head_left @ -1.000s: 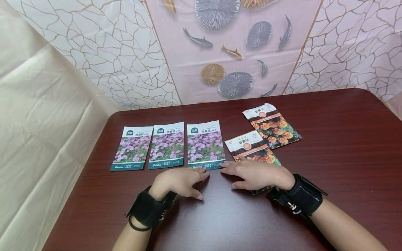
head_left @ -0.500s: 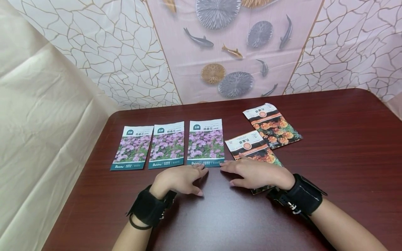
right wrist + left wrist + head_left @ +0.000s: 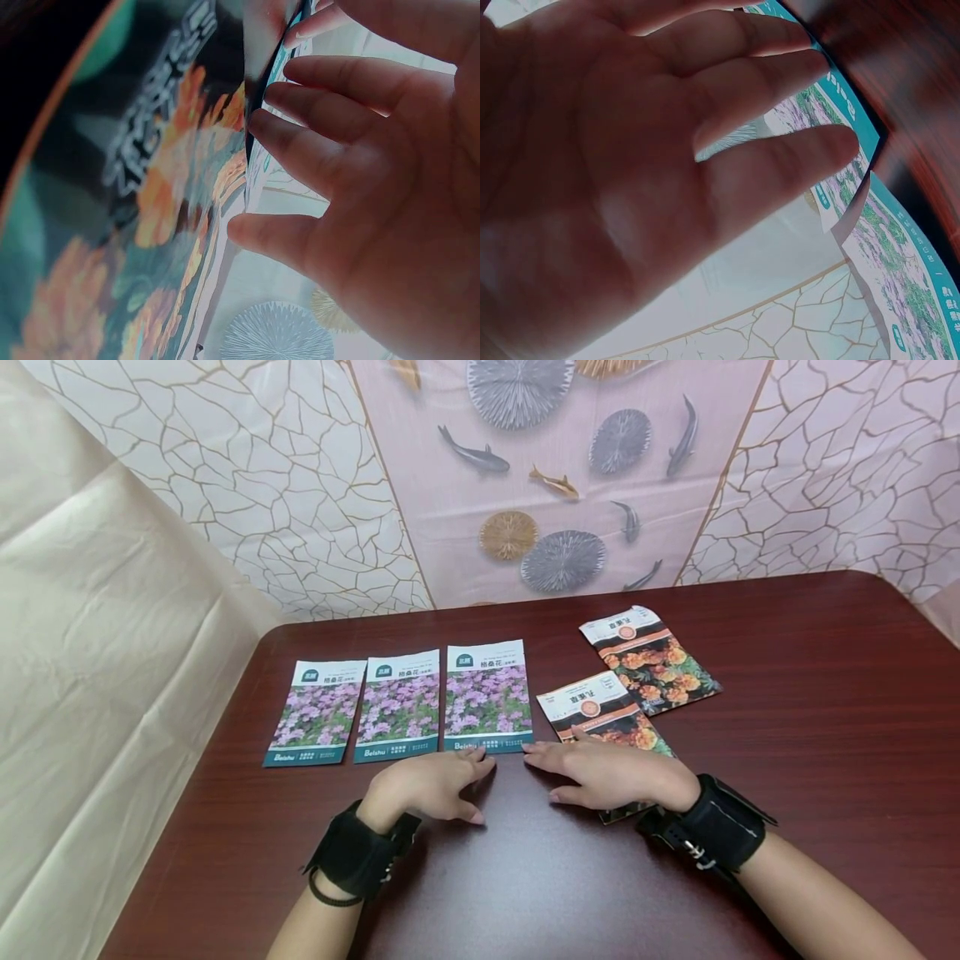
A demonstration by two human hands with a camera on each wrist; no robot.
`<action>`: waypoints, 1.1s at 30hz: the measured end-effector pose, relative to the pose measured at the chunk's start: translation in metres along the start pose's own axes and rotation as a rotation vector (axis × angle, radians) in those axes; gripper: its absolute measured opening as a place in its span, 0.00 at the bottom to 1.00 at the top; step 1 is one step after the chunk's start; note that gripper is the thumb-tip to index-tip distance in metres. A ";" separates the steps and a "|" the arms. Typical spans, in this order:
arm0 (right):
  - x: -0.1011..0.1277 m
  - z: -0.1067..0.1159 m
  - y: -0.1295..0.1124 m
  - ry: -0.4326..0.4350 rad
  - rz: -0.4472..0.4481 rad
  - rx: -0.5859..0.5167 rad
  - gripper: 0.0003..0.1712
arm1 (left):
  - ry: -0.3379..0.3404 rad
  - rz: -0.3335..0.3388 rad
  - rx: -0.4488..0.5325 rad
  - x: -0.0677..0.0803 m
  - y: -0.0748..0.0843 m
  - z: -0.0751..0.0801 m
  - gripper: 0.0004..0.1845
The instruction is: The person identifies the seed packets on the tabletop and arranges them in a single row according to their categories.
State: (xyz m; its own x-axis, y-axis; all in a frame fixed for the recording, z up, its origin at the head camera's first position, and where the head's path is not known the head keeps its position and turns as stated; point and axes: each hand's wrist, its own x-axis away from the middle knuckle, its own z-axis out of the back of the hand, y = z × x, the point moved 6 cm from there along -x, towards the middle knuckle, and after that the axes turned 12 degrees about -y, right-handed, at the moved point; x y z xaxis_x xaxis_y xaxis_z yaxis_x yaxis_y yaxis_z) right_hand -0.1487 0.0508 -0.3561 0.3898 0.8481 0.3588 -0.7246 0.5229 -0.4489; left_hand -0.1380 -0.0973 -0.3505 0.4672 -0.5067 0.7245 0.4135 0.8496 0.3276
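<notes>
Three purple-flower seed packets lie in a row; the rightmost seed packet has my fingertips at its near edge. My left hand touches that edge palm down, fingers extended and thumb apart. At the same packet's near right corner are the fingertips of my right hand, also extended. My right palm passes over a marigold seed packet, hiding its middle. In the right wrist view this marigold packet's orange blooms show large beside the spread fingers. Neither hand grips anything.
The other two purple packets, the middle packet and the left packet, lie side by side. A second marigold packet lies farther back, meeting the nearer one. A patterned cloth hangs behind the dark red table.
The rightmost purple packet has slid away from me and shifted slightly sideways, its top edge now higher than its neighbours'. My left fingers moved slightly forward with it; the other packets stayed put.
</notes>
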 end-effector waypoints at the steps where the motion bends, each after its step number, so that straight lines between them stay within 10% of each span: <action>1: 0.000 0.000 0.000 -0.001 0.001 0.000 0.29 | 0.001 -0.001 0.000 0.000 0.000 0.000 0.36; 33: 0.040 0.042 0.021 0.171 -0.016 -0.140 0.28 | 0.164 -0.131 -0.041 0.003 0.010 0.009 0.34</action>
State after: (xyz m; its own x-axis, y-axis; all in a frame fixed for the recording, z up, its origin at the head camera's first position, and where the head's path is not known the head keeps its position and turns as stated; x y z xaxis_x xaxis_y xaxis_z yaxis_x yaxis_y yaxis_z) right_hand -0.1724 0.0928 -0.3168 0.5001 0.8356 0.2275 -0.6362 0.5327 -0.5581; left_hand -0.1390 -0.0889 -0.3394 0.5268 -0.6321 0.5683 0.5085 0.7701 0.3852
